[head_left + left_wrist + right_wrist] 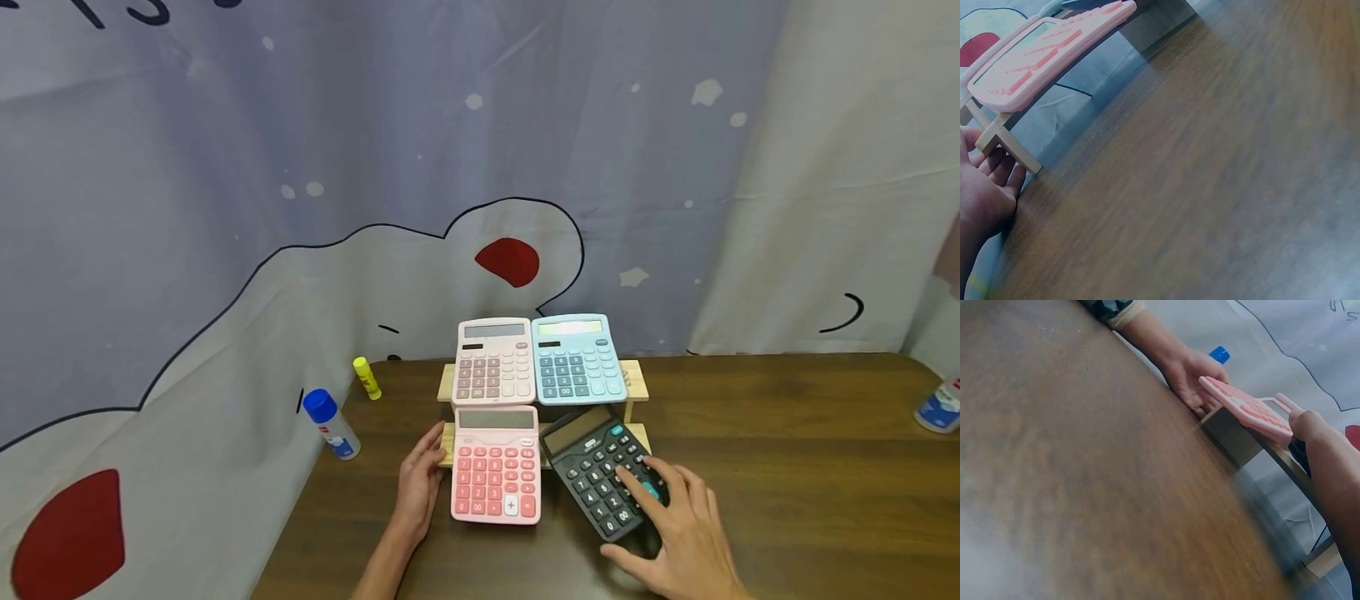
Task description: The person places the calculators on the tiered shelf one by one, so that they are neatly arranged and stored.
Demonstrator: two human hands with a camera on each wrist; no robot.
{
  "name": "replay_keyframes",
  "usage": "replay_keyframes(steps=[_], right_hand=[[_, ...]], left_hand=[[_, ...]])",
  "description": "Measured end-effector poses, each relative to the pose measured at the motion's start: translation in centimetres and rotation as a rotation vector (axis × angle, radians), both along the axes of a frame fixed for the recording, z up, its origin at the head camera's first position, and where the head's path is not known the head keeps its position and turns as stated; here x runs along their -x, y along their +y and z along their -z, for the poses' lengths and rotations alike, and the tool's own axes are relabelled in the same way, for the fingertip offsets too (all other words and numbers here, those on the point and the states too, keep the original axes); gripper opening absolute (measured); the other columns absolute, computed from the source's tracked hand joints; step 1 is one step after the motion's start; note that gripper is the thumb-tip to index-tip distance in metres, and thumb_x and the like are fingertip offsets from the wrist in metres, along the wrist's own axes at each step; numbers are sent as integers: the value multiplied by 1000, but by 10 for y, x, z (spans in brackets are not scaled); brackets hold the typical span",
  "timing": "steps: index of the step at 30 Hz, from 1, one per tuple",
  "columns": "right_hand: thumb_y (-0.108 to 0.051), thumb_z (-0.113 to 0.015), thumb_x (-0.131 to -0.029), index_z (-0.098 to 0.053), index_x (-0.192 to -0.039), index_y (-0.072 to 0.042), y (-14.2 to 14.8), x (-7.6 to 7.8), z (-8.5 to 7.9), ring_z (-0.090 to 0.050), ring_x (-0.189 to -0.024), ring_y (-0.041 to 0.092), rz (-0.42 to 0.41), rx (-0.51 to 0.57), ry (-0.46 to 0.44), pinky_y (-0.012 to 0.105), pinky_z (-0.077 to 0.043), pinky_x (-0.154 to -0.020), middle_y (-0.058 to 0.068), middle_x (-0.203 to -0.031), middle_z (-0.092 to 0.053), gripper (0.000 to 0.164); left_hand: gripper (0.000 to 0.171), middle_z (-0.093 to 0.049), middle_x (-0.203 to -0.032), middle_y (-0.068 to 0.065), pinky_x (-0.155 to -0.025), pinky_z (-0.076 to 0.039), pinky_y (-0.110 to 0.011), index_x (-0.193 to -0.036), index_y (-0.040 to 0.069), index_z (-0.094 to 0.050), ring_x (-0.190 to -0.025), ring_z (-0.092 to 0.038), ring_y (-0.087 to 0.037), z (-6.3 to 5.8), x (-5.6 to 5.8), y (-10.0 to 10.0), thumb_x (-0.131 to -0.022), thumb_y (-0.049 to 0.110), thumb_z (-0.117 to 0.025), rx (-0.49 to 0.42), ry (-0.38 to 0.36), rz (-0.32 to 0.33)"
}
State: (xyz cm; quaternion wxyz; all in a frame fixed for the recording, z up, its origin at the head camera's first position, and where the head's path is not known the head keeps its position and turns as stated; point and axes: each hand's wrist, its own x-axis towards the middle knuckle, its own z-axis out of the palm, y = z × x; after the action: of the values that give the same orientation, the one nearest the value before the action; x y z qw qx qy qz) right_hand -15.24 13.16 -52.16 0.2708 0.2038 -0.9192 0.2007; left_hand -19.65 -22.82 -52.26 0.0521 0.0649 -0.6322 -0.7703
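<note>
My right hand grips a black calculator by its lower right part, thumb at the bottom edge and fingers over the keys and side. The calculator lies tilted, its top left corner at the lower tier of a two-tier wooden stand. Beside it on that tier leans a pink calculator with pink keys. Behind, a pale pink calculator and a light blue calculator stand side by side on the upper tier. My left hand holds the stand's left end, thumb above and fingers curled by the leg.
On the table's left side stand a blue-capped white bottle and a small yellow tube. Another white and blue bottle is at the far right edge. A printed curtain hangs behind the brown wooden table.
</note>
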Motion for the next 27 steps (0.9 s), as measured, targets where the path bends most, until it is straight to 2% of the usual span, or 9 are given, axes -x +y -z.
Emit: replay_keyframes(steps=[3,6,10,16,19,25,27], right_hand=[[-76,-75,-62,-59,-139,-31,2,1,1,-42,-114,38,-27,5,31,51,-30,-91,16,-137,-48,90],[-77,-68,-72,-60,-138,-29,2,3,2,-43,-110,36,-62,14,73,47,-31,-90,18,-133,-50,82],[-78,-54,-83,-62,-137,-26,3,5,4,-45,-106,34,-96,20,112,45,-32,-88,20,-128,-52,76],[-74,-37,-92,-63,-137,-21,5,7,4,-45,-106,31,-130,11,133,42,-31,-89,20,-125,-54,74],[-71,-36,-94,-64,-135,-19,5,7,4,-44,-105,29,-142,11,138,40,-30,-88,19,-124,-54,72],[-68,-49,-92,-66,-133,-17,5,7,4,-45,-102,25,-177,34,176,37,-31,-87,15,-120,-57,67],[-67,-50,-93,-66,-133,-17,5,8,3,-45,-102,24,-186,38,182,36,-32,-86,15,-118,-57,67]], left_hand=[[53,-38,-156,-23,-95,-47,-19,-152,2,-38,-121,-54,-8,0,0,1,-100,8,-42,-5,-5,-3],[53,-39,-155,-23,-94,-47,-19,-152,2,-39,-119,-54,-7,-1,0,1,-100,8,-42,-12,-7,-8],[53,-39,-155,-23,-94,-47,-19,-152,2,-39,-118,-55,-7,0,1,1,-99,7,-41,-23,-5,-11],[53,-38,-155,-23,-95,-47,-18,-152,2,-38,-120,-54,-8,0,1,1,-100,8,-42,-11,1,1],[53,-38,-155,-23,-95,-47,-18,-152,1,-38,-120,-54,-7,0,1,1,-100,8,-42,-9,-1,1],[53,-38,-155,-24,-94,-47,-19,-152,0,-37,-118,-55,-6,0,1,1,-100,8,-43,-17,-3,-1],[53,-38,-155,-23,-94,-47,-19,-152,1,-37,-118,-55,-6,-1,1,1,-100,8,-43,-16,-2,-1]])
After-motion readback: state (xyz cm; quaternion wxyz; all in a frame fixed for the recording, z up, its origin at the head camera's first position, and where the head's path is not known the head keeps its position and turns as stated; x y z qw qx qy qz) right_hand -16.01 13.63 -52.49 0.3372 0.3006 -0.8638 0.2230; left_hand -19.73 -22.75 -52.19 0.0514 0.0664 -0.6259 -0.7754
